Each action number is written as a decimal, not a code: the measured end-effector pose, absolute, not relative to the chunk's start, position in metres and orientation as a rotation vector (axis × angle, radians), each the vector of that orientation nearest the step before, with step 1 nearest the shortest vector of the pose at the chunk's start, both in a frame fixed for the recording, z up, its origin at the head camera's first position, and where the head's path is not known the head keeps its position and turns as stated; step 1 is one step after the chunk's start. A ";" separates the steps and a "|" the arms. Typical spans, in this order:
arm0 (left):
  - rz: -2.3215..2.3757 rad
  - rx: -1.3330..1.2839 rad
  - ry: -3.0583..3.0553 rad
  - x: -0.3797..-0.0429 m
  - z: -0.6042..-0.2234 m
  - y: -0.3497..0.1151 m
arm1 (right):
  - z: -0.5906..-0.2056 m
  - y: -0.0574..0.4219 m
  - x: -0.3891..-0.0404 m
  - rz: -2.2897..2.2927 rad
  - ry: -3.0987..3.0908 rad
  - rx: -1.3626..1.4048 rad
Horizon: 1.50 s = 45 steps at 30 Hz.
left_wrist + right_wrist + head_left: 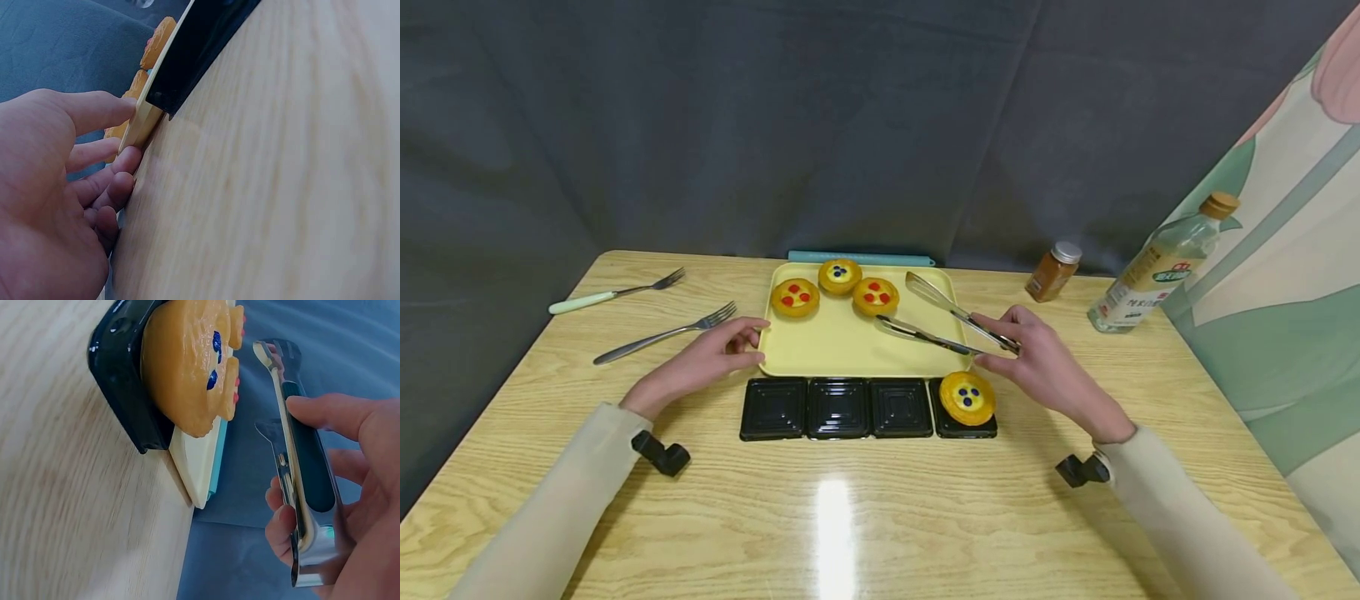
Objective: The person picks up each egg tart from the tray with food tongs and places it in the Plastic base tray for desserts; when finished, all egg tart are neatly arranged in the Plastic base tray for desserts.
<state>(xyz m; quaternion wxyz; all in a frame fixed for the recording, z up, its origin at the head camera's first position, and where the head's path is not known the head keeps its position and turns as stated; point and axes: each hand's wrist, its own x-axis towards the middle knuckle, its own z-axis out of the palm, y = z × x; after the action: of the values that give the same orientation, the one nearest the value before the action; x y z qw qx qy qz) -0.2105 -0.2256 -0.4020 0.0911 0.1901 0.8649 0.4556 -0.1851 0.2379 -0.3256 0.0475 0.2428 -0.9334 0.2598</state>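
My left hand (715,352) holds the front left corner of a yellow tray (820,354), thumb and fingertips at its rim. In my right hand (1043,360) I grip metal tongs (309,450) with dark handle pads, their arms spread apart over the tray's right part with nothing between the tips. Two tarts with red dots, the left one (795,297) and the right one (876,297), lie on the tray with a blue-dotted tart (839,276) behind them. Another blue-dotted tart (967,398) sits in the rightmost compartment of a black four-part container (838,408).
Two forks, one green-handled (583,302) and one all metal (647,342), lie at the left. A teal strip (857,258) runs behind the tray. A spice jar (1053,272) and a tall bottle (1161,271) stand at the right, near the patterned curtain.
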 end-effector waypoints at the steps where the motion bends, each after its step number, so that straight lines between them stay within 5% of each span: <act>1: 1.356 0.563 2.568 -0.210 -0.402 -0.226 | -0.326 0.237 -0.187 0.791 -2.857 0.733; 45: 1.363 0.557 2.562 -0.207 -0.398 -0.224 | -0.337 0.205 -0.233 0.880 -2.915 0.746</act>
<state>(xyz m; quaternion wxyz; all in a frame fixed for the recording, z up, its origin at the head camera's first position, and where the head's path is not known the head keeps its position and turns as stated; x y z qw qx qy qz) -0.2073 -0.2237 -0.3978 0.0932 0.1878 0.8631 0.4594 -0.2326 0.2048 -0.3373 0.0035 0.2381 -0.9298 0.2807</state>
